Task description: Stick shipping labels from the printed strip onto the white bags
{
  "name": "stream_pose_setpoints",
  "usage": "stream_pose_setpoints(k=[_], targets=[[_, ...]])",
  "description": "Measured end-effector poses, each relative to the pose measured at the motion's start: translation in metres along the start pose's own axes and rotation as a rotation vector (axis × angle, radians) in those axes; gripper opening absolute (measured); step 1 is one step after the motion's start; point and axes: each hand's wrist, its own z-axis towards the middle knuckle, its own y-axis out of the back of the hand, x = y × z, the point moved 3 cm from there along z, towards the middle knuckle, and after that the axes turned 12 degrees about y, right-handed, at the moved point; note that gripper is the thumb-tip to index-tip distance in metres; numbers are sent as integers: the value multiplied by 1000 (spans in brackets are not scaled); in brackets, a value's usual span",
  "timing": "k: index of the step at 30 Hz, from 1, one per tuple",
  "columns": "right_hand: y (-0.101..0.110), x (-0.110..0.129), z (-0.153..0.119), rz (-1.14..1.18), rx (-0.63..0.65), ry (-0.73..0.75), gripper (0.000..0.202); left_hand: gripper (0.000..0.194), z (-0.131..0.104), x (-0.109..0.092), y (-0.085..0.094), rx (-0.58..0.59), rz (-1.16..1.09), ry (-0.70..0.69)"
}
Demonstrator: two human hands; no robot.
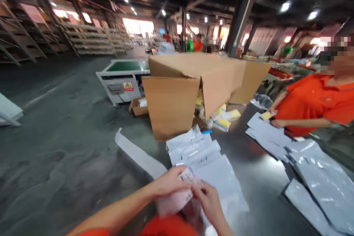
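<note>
A small white label [190, 177] with blurred print on it is pinched between my two hands, low in the middle of the head view. My left hand [172, 182] grips its left side, the fingers curled over it. From the right, my right hand [208, 197] closes on the lower right edge with thumb and fingertips. A long white paper strip [141, 155] stretches from beside my left hand out to the upper left. Beneath and beyond my hands lies a pile of pale grey plastic mailing bags [221, 171], overlapping one another on the dark table.
A large cardboard box [173, 107] lies on its side ahead, with yellow-and-white packets [222, 120] spilling from its opening. At right, a co-worker in an orange shirt [312, 99] handles a yellow item over more mailing bags [318, 166]. A green-topped conveyor [127, 66] stands behind.
</note>
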Motion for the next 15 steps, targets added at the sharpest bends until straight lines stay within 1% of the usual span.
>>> stream_pose_setpoints(k=[1, 2, 3, 5, 7, 9, 10, 11, 12, 13, 14, 15], targets=[[-3, 8, -6, -10, -1, 1, 49, 24, 1, -1, -4, -53, 33, 19], [-4, 14, -10, -14, -15, 0, 46, 23, 4, 1, -7, -102, 62, 40], [-2, 19, -14, -8, -38, 2, 40, 24, 7, 5, -11, -125, 87, 69], [2, 24, -19, -23, -62, 5, 32, 27, 14, 16, -18, -119, 135, 129], [6, 24, -25, -74, -37, 2, 26, 30, 19, 30, -24, -43, 167, 190], [9, 19, -32, -128, 11, -2, 26, 33, 23, 43, -30, 76, 136, 230], [14, 15, -35, -151, 16, -1, 27, 35, 24, 50, -32, 142, 105, 239], [21, 10, -37, -176, -8, 0, 28, 37, 25, 56, -33, 206, 76, 244], [33, 2, -38, -212, -62, -5, 28, 38, 24, 63, -32, 262, 65, 251], [47, -7, -38, -255, -143, -22, 28, 38, 23, 70, -30, 299, 72, 266], [64, -19, -37, -301, -239, -53, 29, 35, 22, 76, -25, 312, 89, 294], [81, -33, -36, -344, -334, -95, 31, 32, 21, 83, -17, 301, 115, 337]])
